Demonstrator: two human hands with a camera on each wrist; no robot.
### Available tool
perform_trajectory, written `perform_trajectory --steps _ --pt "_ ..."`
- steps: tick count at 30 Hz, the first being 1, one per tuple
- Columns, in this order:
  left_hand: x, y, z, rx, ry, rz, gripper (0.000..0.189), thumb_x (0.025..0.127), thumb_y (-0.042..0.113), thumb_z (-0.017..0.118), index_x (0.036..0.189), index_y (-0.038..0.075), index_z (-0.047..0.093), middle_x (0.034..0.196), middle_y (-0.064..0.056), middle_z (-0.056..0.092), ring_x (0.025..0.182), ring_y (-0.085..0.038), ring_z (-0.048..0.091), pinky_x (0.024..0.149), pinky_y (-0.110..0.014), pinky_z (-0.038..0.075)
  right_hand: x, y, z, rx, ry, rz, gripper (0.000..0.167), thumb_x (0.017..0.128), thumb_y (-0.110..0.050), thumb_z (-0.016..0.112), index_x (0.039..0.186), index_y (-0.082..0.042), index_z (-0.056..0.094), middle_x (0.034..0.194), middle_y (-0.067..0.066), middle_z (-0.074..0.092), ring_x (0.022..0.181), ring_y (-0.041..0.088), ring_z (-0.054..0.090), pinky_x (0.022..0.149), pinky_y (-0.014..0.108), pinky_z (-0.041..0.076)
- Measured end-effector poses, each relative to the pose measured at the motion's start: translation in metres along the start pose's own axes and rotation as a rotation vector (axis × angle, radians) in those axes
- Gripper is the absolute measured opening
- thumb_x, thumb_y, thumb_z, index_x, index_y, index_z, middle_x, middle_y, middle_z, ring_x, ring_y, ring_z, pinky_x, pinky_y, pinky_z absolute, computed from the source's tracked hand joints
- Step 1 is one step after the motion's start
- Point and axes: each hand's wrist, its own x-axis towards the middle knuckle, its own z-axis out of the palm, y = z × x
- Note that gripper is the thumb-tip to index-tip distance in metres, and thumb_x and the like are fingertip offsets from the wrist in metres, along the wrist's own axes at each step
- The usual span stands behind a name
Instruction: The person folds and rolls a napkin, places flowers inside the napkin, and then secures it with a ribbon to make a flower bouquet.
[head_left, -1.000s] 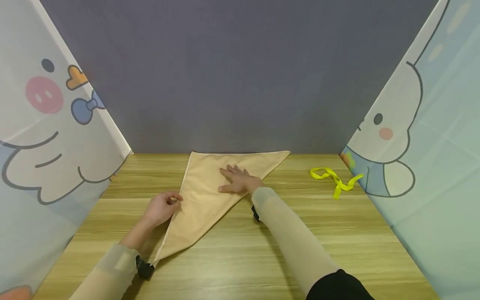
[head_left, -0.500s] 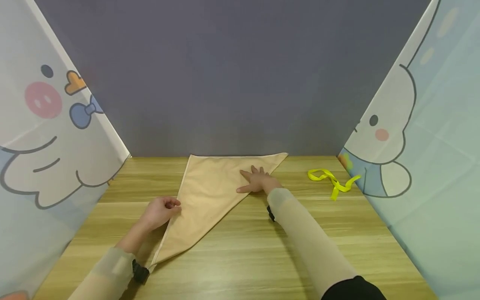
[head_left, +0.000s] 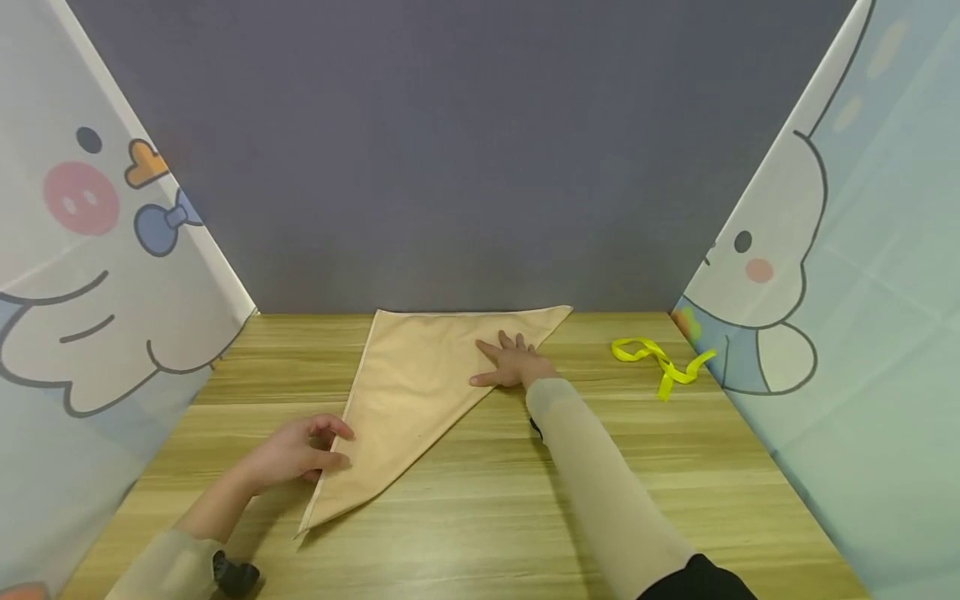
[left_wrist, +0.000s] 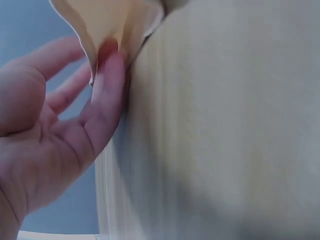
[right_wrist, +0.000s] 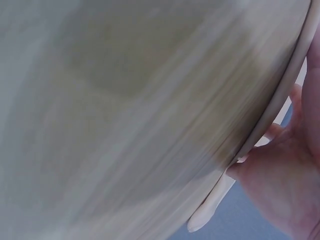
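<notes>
A beige cloth (head_left: 408, 375) with a pale hem lies in a triangle on the wood-grain table. My left hand (head_left: 296, 454) is at its left edge, near the lower corner, thumb and index over the hem with another finger below. Seen from the left wrist, the cloth edge (left_wrist: 95, 20) bends up around the left hand's fingers (left_wrist: 107, 105), hiding some fingertips. The right hand (head_left: 513, 363) lies spread on the cloth's upper right part, thumb toward the left. In the right wrist view the right palm (right_wrist: 282, 175) shows beyond the cloth's long slanted edge.
To the right a looped yellow ribbon (head_left: 660, 358) lies on the table (head_left: 480, 517). A dark grey panel (head_left: 465, 167) stands behind, and side walls with cartoon prints (head_left: 112, 333) rise on both sides.
My left hand has slid down along the cloth's left edge toward the lower corner, and its thumb and index have spread. My right hand has shifted right along the cloth.
</notes>
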Motion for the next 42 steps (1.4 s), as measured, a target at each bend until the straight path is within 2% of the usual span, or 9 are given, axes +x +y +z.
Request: perform_trajectory --steps 5,10,17,24,28,32,36,38,42 --pt "-0.022 -0.004 0.001 -0.007 -0.119 0.060 0.040 0.098 0.013 0.082 0.131 -0.002 0.065 0.096 -0.005 0.053 0.075 -0.012 0.057 0.063 -0.030 0.057 -0.005 -0.001 -0.001 -0.014 0.023 -0.004 0.096 0.101 -0.077 0.060 0.176 -0.043 0.011 0.186 0.010 -0.011 0.170 0.044 -0.016 0.137 0.063 -0.002" --pt "-0.037 -0.010 0.002 -0.014 -0.184 0.101 0.044 0.097 0.009 0.083 0.134 -0.005 0.065 0.101 -0.008 0.052 0.081 -0.010 0.062 0.069 -0.028 0.059 -0.007 -0.002 -0.002 -0.029 0.028 -0.007 0.094 0.102 -0.076 0.058 0.176 -0.044 0.010 0.186 0.009 -0.012 0.170 0.043 -0.015 0.138 0.063 -0.002" --pt "-0.043 -0.012 0.003 0.016 -0.206 0.153 0.054 0.092 0.006 0.085 0.138 -0.008 0.061 0.108 -0.011 0.048 0.077 -0.004 0.056 0.067 -0.022 0.051 -0.009 -0.003 -0.003 -0.016 0.017 -0.001 0.097 0.100 -0.079 0.058 0.176 -0.044 0.010 0.186 0.009 -0.012 0.170 0.043 -0.015 0.137 0.063 -0.003" --pt "-0.042 -0.008 0.007 0.221 -0.152 0.228 0.085 0.087 0.019 0.093 0.156 -0.005 0.051 0.092 -0.002 0.058 0.076 -0.002 0.054 0.064 -0.024 0.050 -0.003 -0.001 -0.001 -0.004 0.007 0.010 0.100 0.098 -0.080 0.062 0.176 -0.044 0.011 0.186 0.009 -0.011 0.170 0.043 -0.015 0.137 0.064 -0.002" --pt "-0.043 -0.007 0.008 0.326 -0.126 0.203 0.100 0.083 0.032 0.096 0.162 -0.003 0.047 0.082 0.007 0.056 0.073 0.000 0.050 0.063 -0.024 0.046 0.004 0.003 0.001 0.011 -0.005 0.013 0.105 0.092 -0.086 0.062 0.175 -0.047 0.011 0.186 0.010 -0.012 0.170 0.045 -0.016 0.136 0.067 -0.001" --pt "-0.045 -0.003 0.008 0.372 -0.116 0.139 0.107 0.079 0.038 0.098 0.166 0.004 0.045 0.081 0.005 0.055 0.070 -0.002 0.049 0.062 -0.025 0.045 0.001 0.002 0.000 0.018 0.002 0.009 0.104 0.094 -0.084 0.063 0.175 -0.047 0.011 0.186 0.009 -0.011 0.170 0.044 -0.016 0.137 0.065 -0.002" --pt "-0.047 0.003 0.006 0.468 -0.092 0.101 0.110 0.075 0.041 0.099 0.166 0.012 0.044 0.092 -0.001 0.057 0.074 -0.005 0.049 0.065 -0.027 0.044 -0.007 -0.002 -0.002 0.008 0.016 0.009 0.100 0.097 -0.080 0.062 0.176 -0.045 0.010 0.186 0.009 -0.011 0.170 0.044 -0.015 0.137 0.065 -0.001" --pt "-0.047 0.005 0.005 0.532 -0.079 0.089 0.112 0.072 0.045 0.100 0.165 0.015 0.044 0.108 -0.009 0.066 0.087 -0.010 0.058 0.074 -0.031 0.050 -0.011 -0.006 -0.003 -0.002 0.023 0.008 0.097 0.101 -0.077 0.060 0.176 -0.044 0.010 0.186 0.010 -0.011 0.170 0.044 -0.014 0.137 0.064 -0.001" --pt "-0.047 0.005 0.003 0.591 -0.077 0.094 0.116 0.067 0.049 0.100 0.163 0.015 0.043 0.139 -0.026 0.064 0.112 -0.030 0.064 0.088 -0.046 0.057 -0.013 -0.009 -0.001 -0.020 0.039 0.002 0.093 0.103 -0.072 0.060 0.177 -0.041 0.012 0.186 0.011 -0.009 0.170 0.045 -0.012 0.138 0.063 0.000"
